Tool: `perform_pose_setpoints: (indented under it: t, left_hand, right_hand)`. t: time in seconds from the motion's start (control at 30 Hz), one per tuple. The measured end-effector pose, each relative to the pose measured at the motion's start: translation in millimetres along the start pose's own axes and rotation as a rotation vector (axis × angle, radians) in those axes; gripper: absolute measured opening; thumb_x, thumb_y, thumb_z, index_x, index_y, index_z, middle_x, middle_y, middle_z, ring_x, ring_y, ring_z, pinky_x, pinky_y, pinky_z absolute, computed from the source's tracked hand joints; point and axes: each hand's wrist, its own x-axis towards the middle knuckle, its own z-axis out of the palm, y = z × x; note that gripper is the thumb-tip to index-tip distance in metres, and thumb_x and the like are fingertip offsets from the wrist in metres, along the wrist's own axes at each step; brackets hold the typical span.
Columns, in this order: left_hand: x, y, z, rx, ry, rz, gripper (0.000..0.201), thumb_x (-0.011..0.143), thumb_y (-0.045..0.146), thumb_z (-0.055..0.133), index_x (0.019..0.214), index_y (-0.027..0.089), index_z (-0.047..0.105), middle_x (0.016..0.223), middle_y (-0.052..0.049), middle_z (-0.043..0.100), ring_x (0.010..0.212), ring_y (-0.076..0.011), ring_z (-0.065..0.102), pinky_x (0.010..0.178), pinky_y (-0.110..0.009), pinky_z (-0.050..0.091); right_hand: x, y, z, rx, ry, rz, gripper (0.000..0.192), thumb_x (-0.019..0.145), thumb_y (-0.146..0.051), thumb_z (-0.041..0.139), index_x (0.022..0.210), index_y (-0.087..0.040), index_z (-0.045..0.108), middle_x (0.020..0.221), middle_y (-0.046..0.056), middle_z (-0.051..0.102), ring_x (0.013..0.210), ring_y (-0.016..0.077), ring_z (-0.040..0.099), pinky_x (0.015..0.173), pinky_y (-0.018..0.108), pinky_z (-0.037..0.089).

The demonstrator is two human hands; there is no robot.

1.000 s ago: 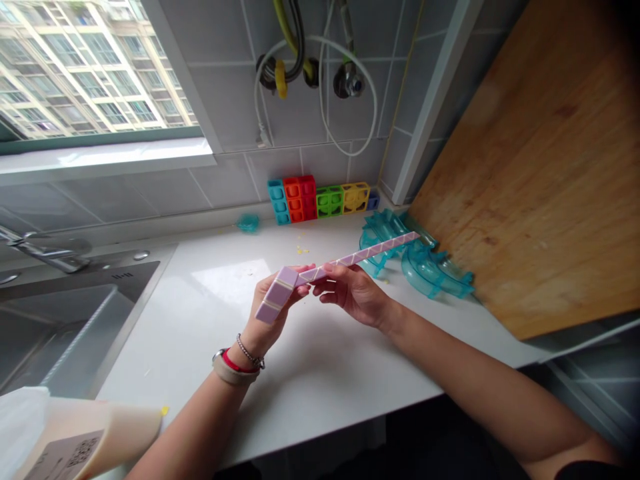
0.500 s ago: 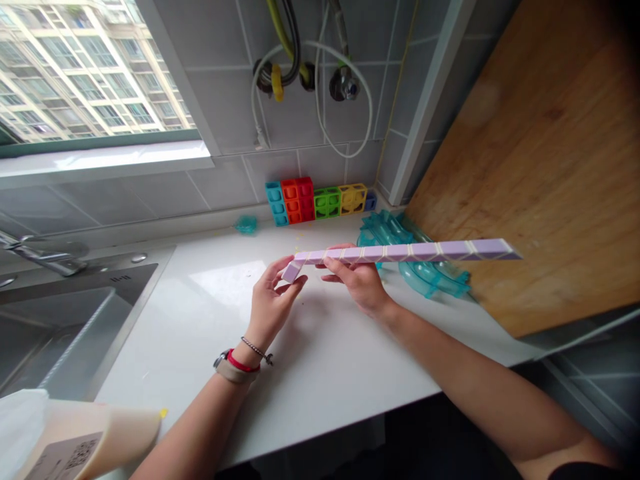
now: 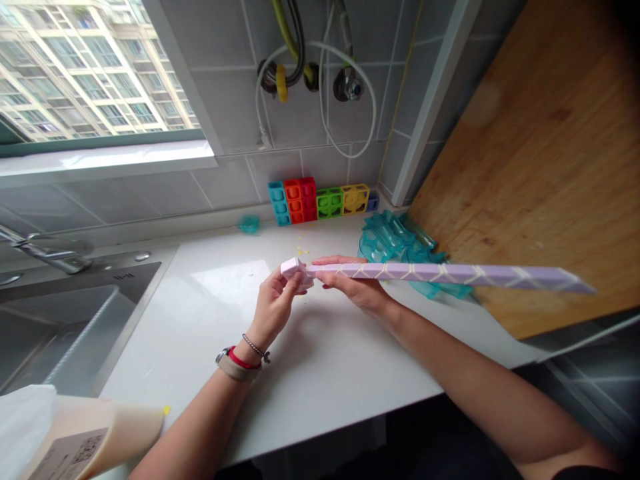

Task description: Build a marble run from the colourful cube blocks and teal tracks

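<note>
Pinching short bent end of purple stick (image 3: 440, 272) between thumb and fingers of left hand (image 3: 274, 299). Pinching long part close to bend with right hand (image 3: 361, 288), between thumb and fingers. Holding it up in air above white counter (image 3: 320, 380), with long part pointing right. Showing in front of see-through blue-green pieces (image 3: 390, 235) and big wooden board (image 3: 525, 167). By back wall (image 3: 225, 110): bright blocks (image 3: 301, 200) in row. At left: metal sink (image 3: 147, 268), shiny tap (image 3: 61, 264) behind it.
</note>
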Motion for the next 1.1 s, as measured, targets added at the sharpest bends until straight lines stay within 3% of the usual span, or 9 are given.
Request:
perform_pose_setpoints:
  t: [0.23, 0.5, 0.63, 0.77, 1.1]
  left_hand:
    - [1, 7, -0.9, -0.228, -0.057, -0.159, 0.038, 0.089, 0.051, 0.069, 0.100, 0.015, 0.067, 0.078, -0.002, 0.069, 0.063, -0.0130, 0.065, 0.064, -0.028, 0.059]
    - [2, 10, -5.5, -0.184, -0.115, -0.193, 0.038, 0.090, 0.052, 0.069, 0.105, 0.017, 0.064, 0.083, -0.004, 0.071, 0.070, -0.0156, 0.069, 0.065, -0.029, 0.061]
    - [3, 13, -7.4, -0.056, -0.121, -0.211, 0.042, 0.089, 0.055, 0.067, 0.102, 0.016, 0.062, 0.081, -0.005, 0.072, 0.068, -0.0177, 0.071, 0.062, -0.030, 0.062]
    - [3, 14, -7.3, 0.019, -0.122, -0.199, 0.046, 0.088, 0.057, 0.067, 0.108, 0.016, 0.063, 0.089, -0.007, 0.072, 0.082, -0.0217, 0.072, 0.060, -0.029, 0.063]
    - [2, 14, -5.5, -0.011, -0.077, -0.228, 0.046, 0.084, 0.058, 0.072, 0.102, 0.016, 0.070, 0.085, -0.005, 0.068, 0.078, -0.0175, 0.067, 0.055, -0.026, 0.063]
  right_hand:
    - [2, -5, -6, 0.121, -0.164, 0.113, 0.036, 0.075, -0.041, 0.084, 0.105, -0.023, 0.080, 0.107, 0.008, 0.077, 0.097, 0.0235, 0.071, 0.079, 0.034, 0.059]
    - [1, 3, -1, 0.129, -0.122, 0.086, 0.038, 0.069, -0.037, 0.089, 0.103, -0.023, 0.077, 0.093, 0.004, 0.076, 0.082, 0.0178, 0.069, 0.073, 0.030, 0.055]
    - [1, 4, -2, 0.072, -0.075, 0.055, 0.038, 0.067, -0.039, 0.090, 0.099, -0.021, 0.077, 0.092, 0.004, 0.076, 0.084, 0.0190, 0.070, 0.080, 0.034, 0.056]
    - [2, 3, -4, -0.017, -0.039, 0.046, 0.041, 0.066, -0.042, 0.090, 0.099, -0.021, 0.077, 0.093, 0.005, 0.077, 0.084, 0.0202, 0.071, 0.078, 0.033, 0.056]
    - [4, 6, -4, -0.041, -0.023, 0.062, 0.040, 0.066, -0.042, 0.089, 0.096, -0.019, 0.077, 0.083, 0.004, 0.075, 0.074, 0.0178, 0.068, 0.072, 0.033, 0.054]
